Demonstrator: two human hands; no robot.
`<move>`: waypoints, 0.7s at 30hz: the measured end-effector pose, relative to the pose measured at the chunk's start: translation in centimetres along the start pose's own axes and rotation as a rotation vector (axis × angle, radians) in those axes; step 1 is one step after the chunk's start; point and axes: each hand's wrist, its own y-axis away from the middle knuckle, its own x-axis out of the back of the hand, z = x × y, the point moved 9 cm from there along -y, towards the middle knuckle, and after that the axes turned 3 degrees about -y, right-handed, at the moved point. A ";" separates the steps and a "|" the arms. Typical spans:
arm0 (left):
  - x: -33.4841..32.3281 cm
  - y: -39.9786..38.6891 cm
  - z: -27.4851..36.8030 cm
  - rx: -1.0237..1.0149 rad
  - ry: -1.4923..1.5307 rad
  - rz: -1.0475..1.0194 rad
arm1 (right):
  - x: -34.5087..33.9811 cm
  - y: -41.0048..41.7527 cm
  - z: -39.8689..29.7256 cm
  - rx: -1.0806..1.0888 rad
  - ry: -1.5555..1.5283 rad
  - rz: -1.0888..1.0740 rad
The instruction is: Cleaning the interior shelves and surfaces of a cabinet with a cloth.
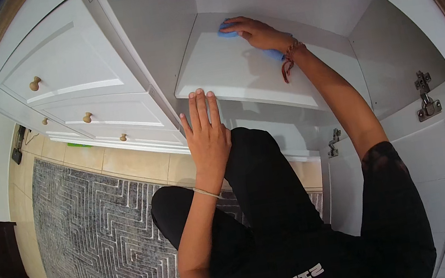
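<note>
A blue cloth [228, 29] lies under my right hand [261, 35], which presses it against the white cabinet shelf [229, 65] near the back left corner. More blue cloth shows beneath the palm and wrist. My left hand [208, 134] is at the shelf's front left edge, fingertips touching it, fingers spread and nothing held. A braided bracelet [291, 54] with loose red ends circles my right wrist, and a thin band [206, 193] sits on the left. The palm side of both hands is hidden.
To the left are white drawers with round wooden knobs [35, 83]. An open cabinet door [418, 162] with metal hinges [426, 97] stands at right. Below the shelf is a lower compartment [289, 127]. A grey patterned rug [103, 232] covers part of the tiled floor [136, 159].
</note>
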 end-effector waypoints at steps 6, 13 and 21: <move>0.1 0.1 0.1 -0.006 0.016 -0.027 | 0.3 -2.0 3.8 -0.146 0.061 0.002; 0.6 0.4 -0.4 0.027 0.025 -0.032 | -0.7 -0.2 0.5 -0.032 0.119 0.016; 0.5 -0.2 0.2 0.001 0.040 -0.010 | 0.6 -1.8 3.2 -0.145 0.215 0.064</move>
